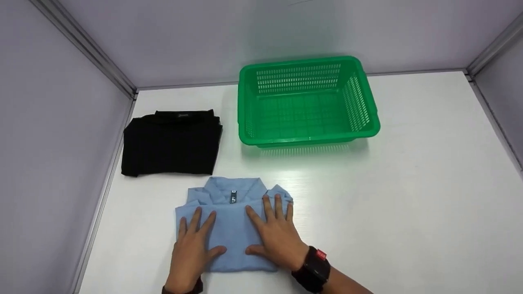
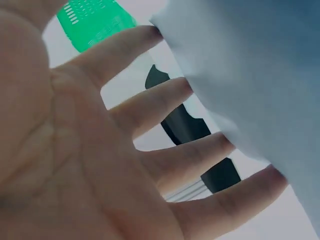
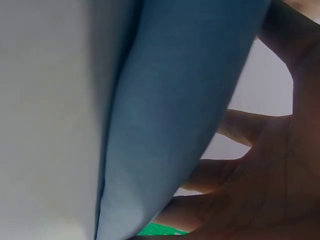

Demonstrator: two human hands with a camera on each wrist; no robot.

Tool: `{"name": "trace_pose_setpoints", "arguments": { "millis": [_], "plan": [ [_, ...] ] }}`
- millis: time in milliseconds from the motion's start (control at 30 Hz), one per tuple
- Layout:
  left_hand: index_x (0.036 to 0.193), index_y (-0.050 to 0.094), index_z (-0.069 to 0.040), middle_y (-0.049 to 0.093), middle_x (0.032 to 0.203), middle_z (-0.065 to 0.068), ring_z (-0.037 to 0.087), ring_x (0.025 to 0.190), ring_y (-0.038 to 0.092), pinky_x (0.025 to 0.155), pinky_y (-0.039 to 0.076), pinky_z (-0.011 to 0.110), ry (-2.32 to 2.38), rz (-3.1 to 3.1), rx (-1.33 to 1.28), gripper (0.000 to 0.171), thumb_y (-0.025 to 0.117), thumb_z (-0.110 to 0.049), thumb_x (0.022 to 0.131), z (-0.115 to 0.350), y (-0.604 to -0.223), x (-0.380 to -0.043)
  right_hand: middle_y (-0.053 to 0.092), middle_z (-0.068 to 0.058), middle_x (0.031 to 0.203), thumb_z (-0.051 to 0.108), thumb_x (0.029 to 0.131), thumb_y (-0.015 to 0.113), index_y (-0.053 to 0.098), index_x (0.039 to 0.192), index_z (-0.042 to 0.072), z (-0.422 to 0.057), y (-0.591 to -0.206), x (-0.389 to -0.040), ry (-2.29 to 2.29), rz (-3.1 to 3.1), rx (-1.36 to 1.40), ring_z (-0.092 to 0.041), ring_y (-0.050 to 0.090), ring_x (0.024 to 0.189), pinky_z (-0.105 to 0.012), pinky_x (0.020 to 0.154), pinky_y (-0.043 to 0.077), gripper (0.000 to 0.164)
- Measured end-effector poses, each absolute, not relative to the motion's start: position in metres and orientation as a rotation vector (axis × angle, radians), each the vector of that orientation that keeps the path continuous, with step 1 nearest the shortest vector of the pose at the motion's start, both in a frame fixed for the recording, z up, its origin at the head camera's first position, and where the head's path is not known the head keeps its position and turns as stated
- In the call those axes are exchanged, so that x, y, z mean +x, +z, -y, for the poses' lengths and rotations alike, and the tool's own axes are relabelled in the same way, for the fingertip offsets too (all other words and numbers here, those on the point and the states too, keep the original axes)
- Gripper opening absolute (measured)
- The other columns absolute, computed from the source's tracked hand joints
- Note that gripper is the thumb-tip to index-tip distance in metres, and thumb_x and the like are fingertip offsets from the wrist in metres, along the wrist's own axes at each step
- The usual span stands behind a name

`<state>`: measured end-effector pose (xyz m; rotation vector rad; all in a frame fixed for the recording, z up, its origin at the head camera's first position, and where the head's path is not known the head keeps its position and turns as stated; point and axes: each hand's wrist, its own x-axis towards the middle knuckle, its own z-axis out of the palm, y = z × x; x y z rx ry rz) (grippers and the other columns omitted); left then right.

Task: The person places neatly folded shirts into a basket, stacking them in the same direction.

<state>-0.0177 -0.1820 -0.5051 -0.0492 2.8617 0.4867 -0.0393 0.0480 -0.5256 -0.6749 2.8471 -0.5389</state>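
A light blue collared shirt [image 1: 233,228], folded into a rough rectangle, lies on the white table with its collar toward the back and a dark label inside the neck. On its left part rests my left hand [image 1: 192,247], fingers spread and pointing away from me. My right hand [image 1: 280,237] lies spread over the right part, fingertips near the folded sleeve edge. In the left wrist view, the fingertips of the left hand [image 2: 115,125] meet the shirt fabric [image 2: 250,75]. The right wrist view has the blue cloth [image 3: 175,110] covering the fingertips of the right hand [image 3: 260,180].
A green plastic basket [image 1: 308,141] stands at the back of the white table [image 1: 408,204], against the rear panel. To its left lies a folded black garment [image 1: 171,147]. Grey panels [image 1: 53,143] wall the table at the back and sides.
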Motion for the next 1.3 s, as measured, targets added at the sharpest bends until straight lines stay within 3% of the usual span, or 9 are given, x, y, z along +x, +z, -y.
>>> {"name": "trace_pose_setpoints", "arguments": {
  "millis": [200,667,1033,1300],
  "plan": [
    [0.155,0.055,-0.017,0.038,0.167,0.026,0.07,0.146,0.028,0.1,0.044,0.081,0.457,-2.869,-0.073,0.096,0.098,-0.037,0.071,0.175,-0.511,-0.016,0.033,-0.036,0.165,0.064,0.082,0.081,0.047,0.16,0.019,-0.048,-0.53,-0.034,-0.505,-2.857,-0.676,-0.065,0.025,0.152,-0.082,0.116,0.026,0.096],
    [0.15,0.061,-0.022,0.052,0.159,0.02,0.062,0.138,0.048,0.085,0.052,0.078,0.304,-3.022,0.139,0.095,0.095,-0.055,0.067,0.142,-0.52,-0.02,0.037,-0.036,0.163,0.063,0.081,0.083,0.052,0.156,0.017,-0.088,-0.528,-0.032,-0.495,-2.915,-0.638,-0.065,0.028,0.151,-0.083,0.114,0.029,0.094],
    [0.153,0.057,-0.021,0.054,0.155,0.023,0.063,0.13,0.055,0.084,0.061,0.065,0.136,-3.06,0.49,0.097,0.086,-0.067,0.073,0.096,-0.523,-0.039,0.032,-0.039,0.164,0.06,0.08,0.085,0.051,0.158,0.014,-0.145,-0.525,-0.032,-0.52,-2.889,-0.484,-0.066,0.023,0.152,-0.085,0.115,0.025,0.096],
    [0.153,0.057,-0.022,0.056,0.154,0.021,0.06,0.128,0.058,0.081,0.063,0.061,0.041,-3.123,0.5,0.096,0.081,-0.074,0.075,0.069,-0.529,-0.025,0.027,-0.038,0.167,0.051,0.078,0.091,0.051,0.157,0.013,-0.161,-0.513,-0.025,-0.583,-2.844,-0.359,-0.063,0.016,0.156,-0.087,0.116,0.017,0.096]
  ]
}}
